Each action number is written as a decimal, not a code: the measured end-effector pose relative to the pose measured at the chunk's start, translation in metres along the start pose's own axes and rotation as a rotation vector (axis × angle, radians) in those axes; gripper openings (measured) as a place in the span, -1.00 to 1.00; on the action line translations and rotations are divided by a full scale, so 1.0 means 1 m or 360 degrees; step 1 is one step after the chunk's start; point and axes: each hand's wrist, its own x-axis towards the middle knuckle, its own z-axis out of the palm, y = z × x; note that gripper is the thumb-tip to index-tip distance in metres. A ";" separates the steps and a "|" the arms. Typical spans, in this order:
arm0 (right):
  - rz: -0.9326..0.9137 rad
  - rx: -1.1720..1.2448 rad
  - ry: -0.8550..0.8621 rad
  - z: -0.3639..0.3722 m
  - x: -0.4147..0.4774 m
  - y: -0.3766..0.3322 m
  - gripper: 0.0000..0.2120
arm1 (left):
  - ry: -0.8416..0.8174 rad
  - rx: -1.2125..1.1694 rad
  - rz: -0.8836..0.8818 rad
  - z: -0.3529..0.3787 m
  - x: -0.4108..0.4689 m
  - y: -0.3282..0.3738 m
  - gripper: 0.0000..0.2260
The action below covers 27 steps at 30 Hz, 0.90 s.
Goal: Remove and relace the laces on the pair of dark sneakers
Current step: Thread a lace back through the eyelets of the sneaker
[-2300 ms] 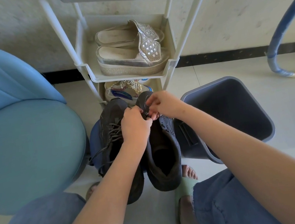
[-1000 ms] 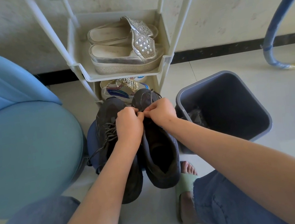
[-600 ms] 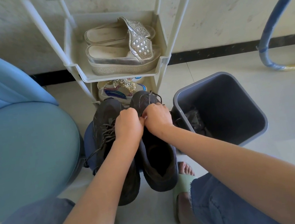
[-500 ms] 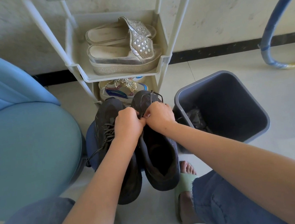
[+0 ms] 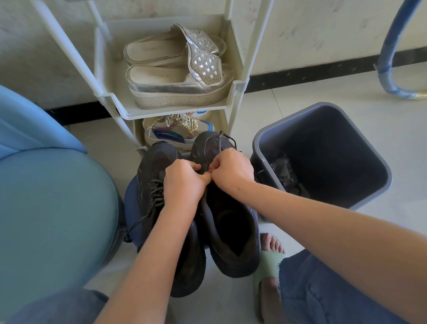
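Right hand (image 5: 232, 171) nearer left hand (image 5: 183, 184), knuckles touching, both pinching lace (image 5: 222, 138)

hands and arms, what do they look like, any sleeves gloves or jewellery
The left hand and right hand are bare: no gloves, rings or watch in view. Both forearms are bare, no sleeve showing. Also worn: blue jeans, green sandal.

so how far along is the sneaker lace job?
Done: the right sneaker shows no lace across its upper opening. In hand: the left hand and right hand pinch its lace at the toe-end eyelets; unthreading or rethreading, cannot tell. Left: the left sneaker is still laced.
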 end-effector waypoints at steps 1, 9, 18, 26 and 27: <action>-0.0004 -0.0013 0.0000 0.000 0.001 0.000 -0.84 | -0.0002 0.0000 -0.0001 -0.001 0.000 0.000 -0.67; 0.0102 0.0180 -0.0053 0.001 0.001 0.006 -0.83 | -0.0126 0.0112 0.0016 0.002 -0.008 0.002 -0.69; 0.0019 0.0090 -0.0147 -0.006 0.005 0.007 -0.87 | -0.0168 0.0020 0.0007 0.002 -0.013 -0.002 -0.76; -0.0012 -0.0056 -0.0042 -0.005 0.003 0.005 -0.87 | -0.0041 0.0052 0.0085 0.007 -0.014 -0.004 -0.51; -0.0003 -0.0024 -0.0048 -0.005 0.004 0.005 -0.89 | -0.0036 0.0041 0.0092 0.006 -0.014 -0.004 -0.48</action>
